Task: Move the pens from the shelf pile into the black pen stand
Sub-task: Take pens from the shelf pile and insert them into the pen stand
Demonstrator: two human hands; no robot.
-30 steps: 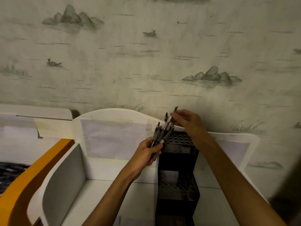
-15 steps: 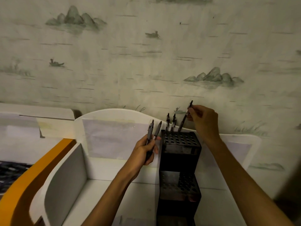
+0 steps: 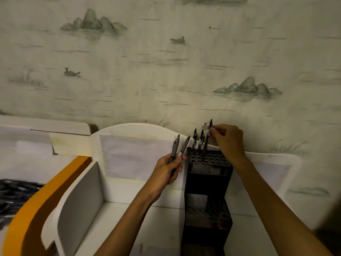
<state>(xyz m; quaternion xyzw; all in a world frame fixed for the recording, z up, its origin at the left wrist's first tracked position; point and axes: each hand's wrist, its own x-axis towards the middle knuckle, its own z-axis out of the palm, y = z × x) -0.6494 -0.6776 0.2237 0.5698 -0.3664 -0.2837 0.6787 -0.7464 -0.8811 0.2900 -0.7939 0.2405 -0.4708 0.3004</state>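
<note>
The right hand (image 3: 227, 140) is up over the back row of the tall, stepped black plastic pen stand (image 3: 207, 182), fingertips pinching the top of a slim dark pen (image 3: 209, 133) that stands nearly upright, its lower end at or in one of the round holes of the upper tier; whether it is fully seated cannot be told from here. Two more dark pens (image 3: 198, 138) already stand in that same back row, just to the left of it. So three at most are home, and most holes in the top grid show open.

The left hand (image 3: 167, 171) waits just beside the stand's left edge, fingers curled round a pair of grey-gripped pens (image 3: 178, 149) fanned upward and apart at the tips. Those two look next in line.

The stand sits in the white shelf unit (image 3: 129, 191), against its curved back panel, in front of pale wallpaper with painted hills (image 3: 92, 23). An orange curved edge (image 3: 46, 191) runs at the left. The shelf pile itself cannot be made out here, so how many pens remain beyond the two in hand is unknown. Judged on this view, the job is in an early stretch: lower tier (image 3: 207, 209) unfilled, upper tier barely started.
</note>
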